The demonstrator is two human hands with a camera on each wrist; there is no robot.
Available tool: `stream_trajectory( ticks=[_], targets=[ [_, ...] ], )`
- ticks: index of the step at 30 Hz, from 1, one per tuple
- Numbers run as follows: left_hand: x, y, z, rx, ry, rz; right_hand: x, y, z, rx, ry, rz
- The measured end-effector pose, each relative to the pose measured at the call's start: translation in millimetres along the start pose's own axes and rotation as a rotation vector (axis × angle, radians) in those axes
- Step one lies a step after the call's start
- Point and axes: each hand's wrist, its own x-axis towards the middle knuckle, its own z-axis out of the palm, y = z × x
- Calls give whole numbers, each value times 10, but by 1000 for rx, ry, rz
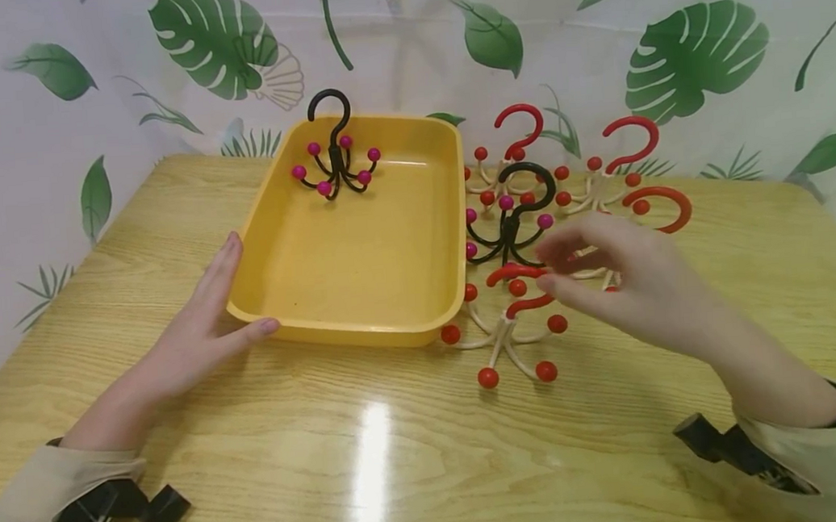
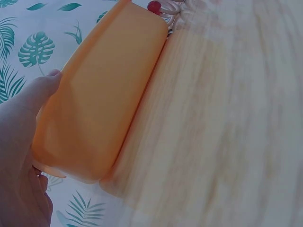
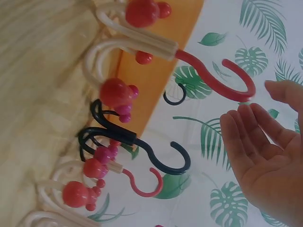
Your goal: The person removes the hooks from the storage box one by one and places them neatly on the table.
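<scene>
My left hand [image 1: 196, 321] rests on the near left corner of a yellow plastic tray [image 1: 372, 334], fingers straight along its left side and thumb on the near rim. Inside the tray, at its far left, stands a black multi-arm hook hanger [image 1: 335, 157] with pink ball tips. My right hand [image 1: 638, 286] hovers right of the tray, fingers bent and holding nothing. In the right wrist view its fingertips are close to the red hook of a cream hanger [image 3: 163, 45] with red balls; a small gap shows between them.
A second black hanger [image 1: 510, 229] stands against the tray's right side. Behind it and to the right are several cream hangers with red hooks, among them one red hook [image 1: 630, 129]. A leaf-patterned sheet [image 1: 403, 44] hangs behind the wooden table [image 1: 273, 481].
</scene>
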Motion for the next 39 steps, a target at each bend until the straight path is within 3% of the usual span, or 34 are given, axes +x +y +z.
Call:
stream_trajectory(
  ticks=[5,10,19,26,39],
  targets=[
    [2,8,-1,-7,-3,0,183,-76,-129,16,38,-7],
    [-3,4,2,-8,-5,-3,487,-190,-269,-5,63,-17],
    [-8,-9,7,-11,-5,-15,1137,-256,-401,-97,-11,44],
    [9,2,-3,-6,-11,-18,1548,-122,-282,-90,-93,125],
    [-4,-7,-6,0,6,2,2277,141,114,-68,-225,137]
  ],
)
